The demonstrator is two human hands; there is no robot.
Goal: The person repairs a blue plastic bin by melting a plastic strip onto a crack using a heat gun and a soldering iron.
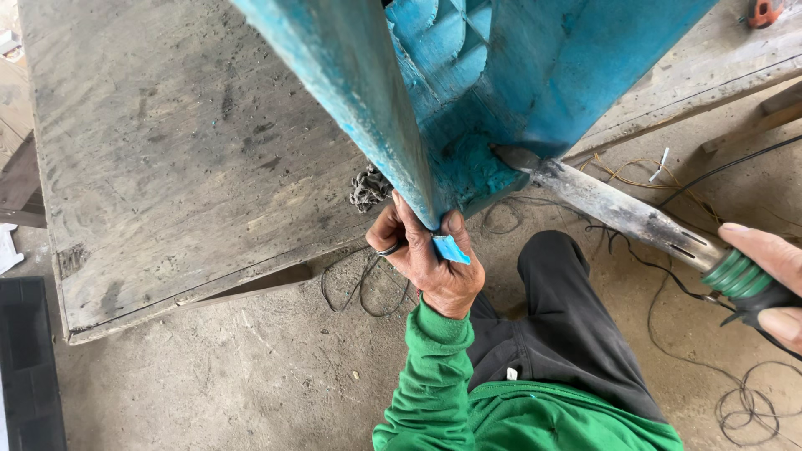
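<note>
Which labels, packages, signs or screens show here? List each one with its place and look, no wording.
Tag: small white square at the waist of the black trousers.
Blue piece: flat rectangle under the thumb of the left hand, which grips the teal wood; cannot tell whether it is a label.
Packages, signs, screens: none in view.

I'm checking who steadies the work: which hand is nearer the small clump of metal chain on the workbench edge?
Left. The left hand grips the teal painted wood right beside the chain clump. The right hand holds the scraper handle far to the other side.
</note>
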